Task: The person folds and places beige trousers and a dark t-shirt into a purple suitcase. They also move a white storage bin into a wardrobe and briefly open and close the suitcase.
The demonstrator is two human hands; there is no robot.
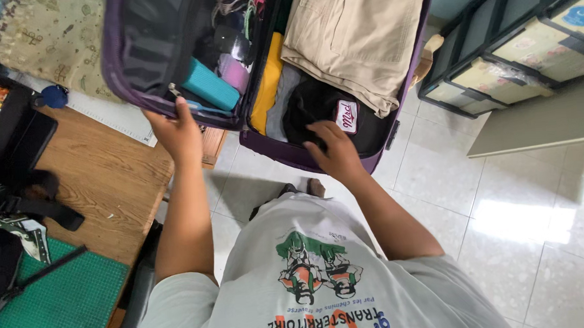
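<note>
An open purple suitcase (275, 151) lies in front of me, packed with clothes. My left hand (177, 133) grips the near edge of its left half, beside a teal pouch (209, 86). My right hand (331, 152) rests flat on a black folded garment (315, 106) with a white patch, in the right half. Folded beige trousers (352, 34) lie above that garment, and a yellow cloth (266, 85) stands along the middle divider.
A wooden table (107, 187) stands at my left with a black bag (4, 146), straps and a green mat (60, 309). Dark shelving with storage boxes (525, 38) stands at the right. White floor tiles (508, 226) spread below.
</note>
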